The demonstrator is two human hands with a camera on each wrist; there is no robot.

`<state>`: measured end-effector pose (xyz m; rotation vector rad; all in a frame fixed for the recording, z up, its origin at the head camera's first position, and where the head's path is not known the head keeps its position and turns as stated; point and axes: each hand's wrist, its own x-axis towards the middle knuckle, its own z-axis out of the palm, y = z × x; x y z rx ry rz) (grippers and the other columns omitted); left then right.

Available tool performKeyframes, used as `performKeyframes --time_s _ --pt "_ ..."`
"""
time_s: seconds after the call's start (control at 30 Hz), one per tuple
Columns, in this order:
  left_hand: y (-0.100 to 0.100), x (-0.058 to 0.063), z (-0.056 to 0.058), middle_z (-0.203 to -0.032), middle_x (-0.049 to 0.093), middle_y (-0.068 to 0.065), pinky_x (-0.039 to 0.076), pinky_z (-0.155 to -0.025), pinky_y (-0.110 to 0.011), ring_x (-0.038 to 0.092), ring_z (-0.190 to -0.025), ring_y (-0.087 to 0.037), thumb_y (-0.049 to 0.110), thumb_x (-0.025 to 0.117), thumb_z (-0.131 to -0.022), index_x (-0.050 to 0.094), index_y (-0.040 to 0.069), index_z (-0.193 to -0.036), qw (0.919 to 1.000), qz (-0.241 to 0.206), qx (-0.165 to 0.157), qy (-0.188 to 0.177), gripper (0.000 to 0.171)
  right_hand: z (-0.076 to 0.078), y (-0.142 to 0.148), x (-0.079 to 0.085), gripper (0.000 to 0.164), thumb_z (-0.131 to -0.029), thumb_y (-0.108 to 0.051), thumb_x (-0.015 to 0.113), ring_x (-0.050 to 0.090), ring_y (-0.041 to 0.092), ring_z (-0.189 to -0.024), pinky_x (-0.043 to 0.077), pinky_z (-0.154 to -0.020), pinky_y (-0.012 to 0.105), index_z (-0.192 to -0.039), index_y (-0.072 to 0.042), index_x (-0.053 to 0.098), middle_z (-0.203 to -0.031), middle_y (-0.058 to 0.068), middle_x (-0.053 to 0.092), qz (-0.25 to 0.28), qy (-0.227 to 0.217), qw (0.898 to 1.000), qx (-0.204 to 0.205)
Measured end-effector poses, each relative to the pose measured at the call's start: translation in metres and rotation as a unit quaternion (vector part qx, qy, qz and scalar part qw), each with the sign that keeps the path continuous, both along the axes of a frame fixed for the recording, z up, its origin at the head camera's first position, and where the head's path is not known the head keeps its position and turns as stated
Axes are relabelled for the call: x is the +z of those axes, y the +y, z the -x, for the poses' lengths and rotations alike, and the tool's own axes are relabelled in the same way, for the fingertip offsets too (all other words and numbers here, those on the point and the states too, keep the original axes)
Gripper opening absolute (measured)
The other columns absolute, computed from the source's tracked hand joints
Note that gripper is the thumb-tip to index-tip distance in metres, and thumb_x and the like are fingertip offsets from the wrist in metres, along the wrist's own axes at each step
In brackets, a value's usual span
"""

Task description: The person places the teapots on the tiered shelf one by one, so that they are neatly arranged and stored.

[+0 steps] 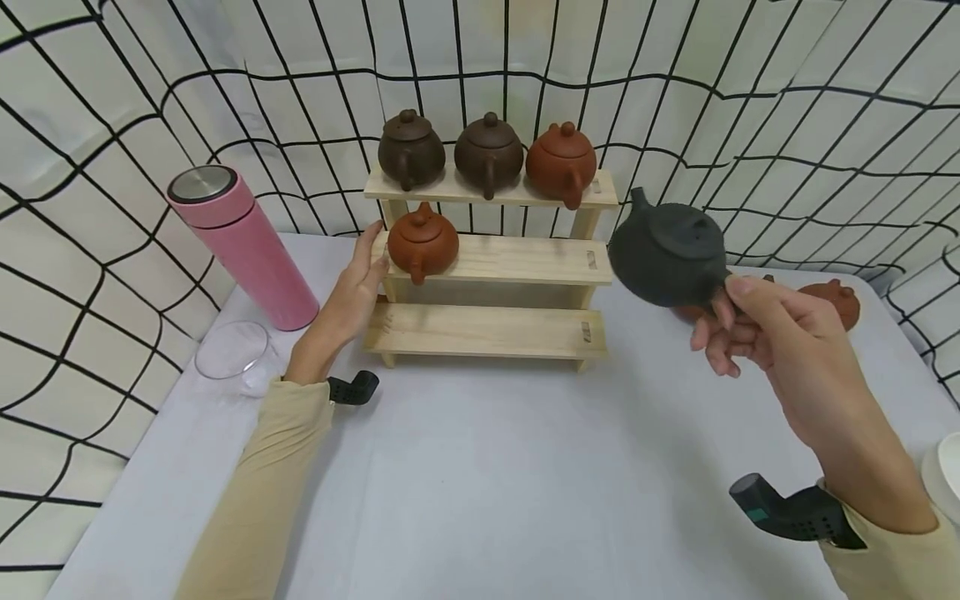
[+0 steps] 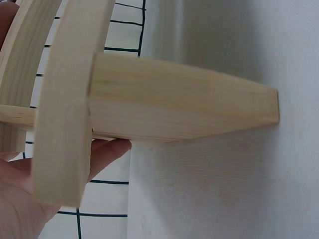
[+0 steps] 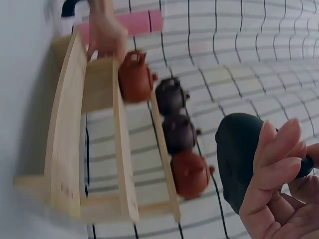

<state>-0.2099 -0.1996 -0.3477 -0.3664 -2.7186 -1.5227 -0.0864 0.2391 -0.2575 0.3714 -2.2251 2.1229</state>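
Note:
My right hand (image 1: 795, 350) pinches a dark grey teapot (image 1: 663, 254) by its handle, in the air right of a wooden tiered stand (image 1: 487, 329). Its spout points away to the upper left. In the right wrist view, fingers partly cover the teapot (image 3: 239, 154). My left hand (image 1: 348, 296) touches the stand's left end with fairly straight fingers. An orange-brown teapot (image 1: 423, 242) sits beside it on the middle tier. Along the top tier stand two dark brown teapots (image 1: 411, 150) (image 1: 489, 154) and a reddish one (image 1: 562, 162). In the left wrist view, a board partly hides that hand (image 2: 25, 199).
A pink flask (image 1: 247, 250) stands at the left, behind a clear glass vessel (image 1: 236, 358). Reddish-brown teapots (image 1: 836, 300) lie partly hidden behind my right hand. A white object (image 1: 943, 475) shows at the right edge. Black wire grid (image 1: 480, 75) surrounds the white table.

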Motion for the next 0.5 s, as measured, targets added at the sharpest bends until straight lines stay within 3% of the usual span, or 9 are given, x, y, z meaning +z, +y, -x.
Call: performKeyframes --time_s 0.23,0.5 --pt "-0.001 -0.002 0.000 -0.171 0.016 -0.023 0.012 -0.127 -0.056 0.015 -0.157 -0.040 0.027 0.028 -0.114 0.003 0.013 -0.169 1.0000 -0.005 -0.001 -0.002 0.062 -0.001 -0.047 0.000 0.036 -0.113 -0.022 0.049 0.059 0.024 -0.059 0.047 -0.056 0.033 -0.089 0.005 0.055 -0.081 0.016 0.071 -0.063 -0.020 0.996 0.063" --pt "-0.002 -0.004 0.002 -0.172 0.014 -0.022 0.011 -0.127 -0.056 0.014 -0.158 -0.038 0.027 0.028 -0.114 0.004 0.013 -0.169 1.0000 -0.002 -0.002 0.002 0.062 0.024 -0.091 -0.019 0.038 -0.113 -0.027 0.048 0.062 0.020 -0.064 0.050 -0.059 0.028 -0.092 0.003 0.055 -0.082 0.010 0.072 -0.095 -0.079 0.989 0.082"
